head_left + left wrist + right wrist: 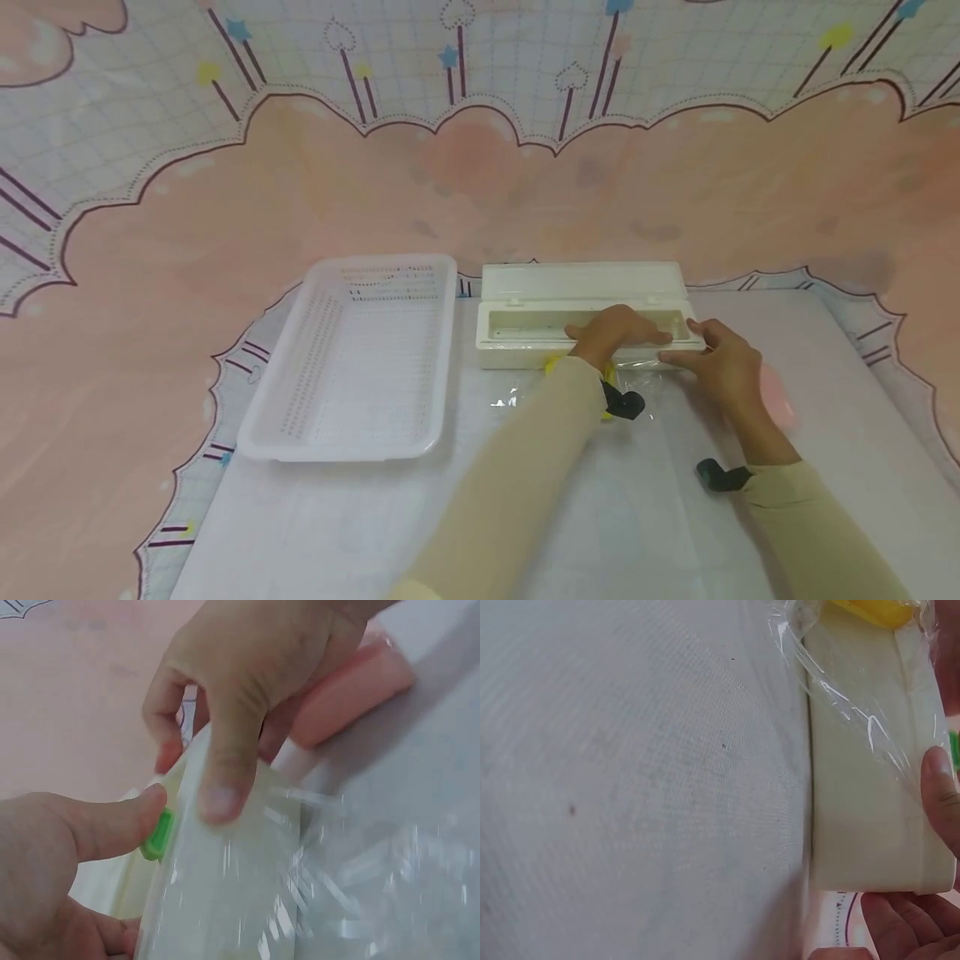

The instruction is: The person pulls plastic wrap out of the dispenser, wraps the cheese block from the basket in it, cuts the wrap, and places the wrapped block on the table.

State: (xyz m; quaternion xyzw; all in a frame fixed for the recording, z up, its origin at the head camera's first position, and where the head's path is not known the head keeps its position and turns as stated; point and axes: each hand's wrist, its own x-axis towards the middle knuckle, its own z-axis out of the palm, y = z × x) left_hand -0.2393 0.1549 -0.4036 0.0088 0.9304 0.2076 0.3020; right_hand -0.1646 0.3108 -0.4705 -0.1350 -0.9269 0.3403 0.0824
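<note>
A long white plastic wrap dispenser (517, 358) lies lengthwise with its lid (581, 282) raised at the back. Clear plastic film (855, 712) drapes over its front wall. My left hand (618, 329) reaches over the open trough; its thumb presses a small green slide cutter (157, 834) at the rim, and its other fingers are partly hidden. At the dispenser's right end, my right hand (723, 367) grips the corner, thumb (225, 787) on the front wall and fingers round the end. Something yellow (877, 610) shows by the film at the front, mostly hidden by my left forearm.
Left of the dispenser stands a white slatted basket (345, 450). A pink object (776, 396) sits beyond my right wrist. A white cloth (360, 525) covers the table, with a patterned sheet (375, 183) behind it.
</note>
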